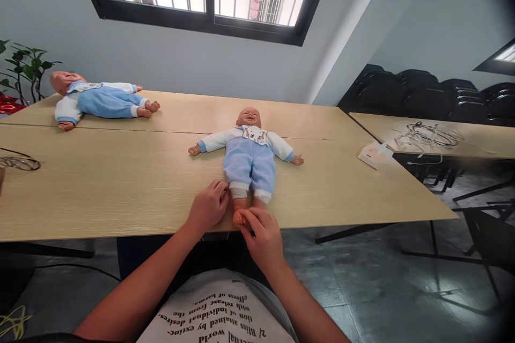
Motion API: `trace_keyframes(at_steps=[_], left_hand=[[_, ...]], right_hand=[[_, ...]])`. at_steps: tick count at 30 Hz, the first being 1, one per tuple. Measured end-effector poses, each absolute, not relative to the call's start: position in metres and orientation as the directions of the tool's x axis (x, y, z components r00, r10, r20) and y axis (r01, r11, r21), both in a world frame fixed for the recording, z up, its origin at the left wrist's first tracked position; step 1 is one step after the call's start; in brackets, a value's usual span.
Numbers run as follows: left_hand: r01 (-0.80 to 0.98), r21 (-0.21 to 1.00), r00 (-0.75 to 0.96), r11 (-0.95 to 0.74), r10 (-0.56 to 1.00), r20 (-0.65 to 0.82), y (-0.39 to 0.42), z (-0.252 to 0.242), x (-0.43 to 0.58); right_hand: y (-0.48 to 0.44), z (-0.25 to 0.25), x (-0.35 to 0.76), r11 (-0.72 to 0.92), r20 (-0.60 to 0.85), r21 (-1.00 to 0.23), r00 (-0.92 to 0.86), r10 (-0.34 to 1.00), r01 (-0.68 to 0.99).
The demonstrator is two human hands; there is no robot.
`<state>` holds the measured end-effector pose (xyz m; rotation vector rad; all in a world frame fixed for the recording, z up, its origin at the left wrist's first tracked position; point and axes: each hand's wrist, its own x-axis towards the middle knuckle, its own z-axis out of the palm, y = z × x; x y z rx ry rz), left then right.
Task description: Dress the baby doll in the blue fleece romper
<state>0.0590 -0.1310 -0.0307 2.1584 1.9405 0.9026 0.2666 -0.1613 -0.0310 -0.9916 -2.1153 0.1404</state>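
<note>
A baby doll (249, 158) in a blue and white suit lies on its back on the wooden table (120, 182), feet toward me at the near edge. My left hand (208, 205) is curled, its fingers pinching the white trouser cuff of the doll's leg. My right hand (262, 233) is closed around the doll's bare feet at the table edge. A second doll (98, 100) in the same outfit lies on its back at the far left of the table.
Thin cables (18, 162) lie at the table's left edge. A white packet (375, 154) sits near the right corner. A second table (462, 142) to the right carries tangled cords (426, 135). Black stacked chairs (422, 94) line the wall; a plant (24, 69) stands far left.
</note>
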Motion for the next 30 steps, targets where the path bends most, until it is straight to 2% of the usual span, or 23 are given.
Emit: trace_keyframes(at_steps=[4, 9, 11, 15, 20, 24, 27, 30], left_hand=[[0.831, 0.451, 0.159, -0.325, 0.917, 0.367, -0.143, -0.030, 0.052], [0.823, 0.345, 0.315, -0.451, 0.868, 0.385, -0.164, -0.034, 0.042], [0.829, 0.329, 0.322, -0.452, 0.867, 0.381, -0.167, -0.033, 0.040], [0.845, 0.357, 0.233, -0.397, 0.877, 0.421, -0.160, -0.027, 0.041], [0.867, 0.231, 0.321, -0.442, 0.849, 0.421, -0.138, -0.014, 0.046], [0.867, 0.168, 0.375, -0.470, 0.835, 0.403, -0.130, -0.012, 0.045], [0.834, 0.189, 0.405, -0.519, 0.807, 0.430, -0.135, -0.019, 0.041], [0.810, 0.273, 0.347, -0.519, 0.799, 0.491, -0.146, -0.025, 0.041]], right_hand=[[-0.162, -0.025, 0.267, 0.662, 0.608, -0.392, -0.361, 0.707, 0.638], [-0.163, -0.020, 0.260, 0.687, 0.613, -0.341, -0.402, 0.680, 0.642], [-0.163, -0.021, 0.256, 0.712, 0.616, -0.292, -0.443, 0.651, 0.639], [-0.165, -0.023, 0.251, 0.751, 0.617, -0.220, -0.507, 0.601, 0.623], [-0.162, -0.023, 0.250, 0.770, 0.614, -0.169, -0.546, 0.570, 0.615], [-0.161, -0.022, 0.247, 0.754, 0.591, -0.177, -0.544, 0.596, 0.633], [-0.164, -0.021, 0.243, 0.735, 0.570, -0.192, -0.536, 0.623, 0.650], [-0.167, -0.017, 0.246, 0.763, 0.560, -0.203, -0.566, 0.605, 0.614]])
